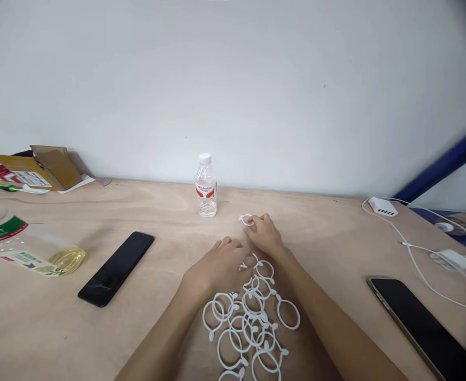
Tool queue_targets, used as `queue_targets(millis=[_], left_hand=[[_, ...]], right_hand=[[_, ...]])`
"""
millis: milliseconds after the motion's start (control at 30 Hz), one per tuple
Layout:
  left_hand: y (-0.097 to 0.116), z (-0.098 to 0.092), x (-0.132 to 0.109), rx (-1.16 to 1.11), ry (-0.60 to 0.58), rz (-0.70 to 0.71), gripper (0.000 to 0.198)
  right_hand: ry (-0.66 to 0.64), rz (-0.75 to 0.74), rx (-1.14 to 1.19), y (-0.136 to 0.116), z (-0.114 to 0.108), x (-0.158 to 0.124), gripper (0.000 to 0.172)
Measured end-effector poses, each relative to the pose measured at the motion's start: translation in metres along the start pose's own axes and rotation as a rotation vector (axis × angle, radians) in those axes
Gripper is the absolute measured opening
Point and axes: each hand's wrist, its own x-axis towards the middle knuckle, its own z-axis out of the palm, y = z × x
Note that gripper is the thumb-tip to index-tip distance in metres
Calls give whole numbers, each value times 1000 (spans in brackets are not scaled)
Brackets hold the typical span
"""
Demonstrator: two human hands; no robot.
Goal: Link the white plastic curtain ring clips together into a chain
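Observation:
My right hand (265,234) is closed, pinching a white plastic curtain ring (249,224) between thumb and fingertips at the far side of the pile. The held ring has a small eyelet pointing left. My left hand (220,267) is curled over the upper end of the pile, its thumb and fingers at another white ring (255,256), partly hidden by them. Between my forearms lies a loose, overlapping heap of several white rings (288,314), each with a small tab or eyelet.
A clear water bottle (206,203) stands upright before the wall. Leftward are a black phone (116,269), an oil bottle (38,259) and an open cardboard box (58,166). Another phone (423,323), a white charging hub (382,207) and a looping cable (409,259) lie right.

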Motion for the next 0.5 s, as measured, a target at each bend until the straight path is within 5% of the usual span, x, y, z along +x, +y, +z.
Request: queue_targets(millis=[100,267,500], left_hand=[[-5,0,4,-115,142,-79,25],[-4,4,13,-424,453,-268,49],[25,21,3,-672,613,-193,37]], right_hand=[[-31,-4,137,-6,3,-4,7],[-182,-18,492,-26,-9,-43,34],[-180,26,787,-39,-29,-99,43]])
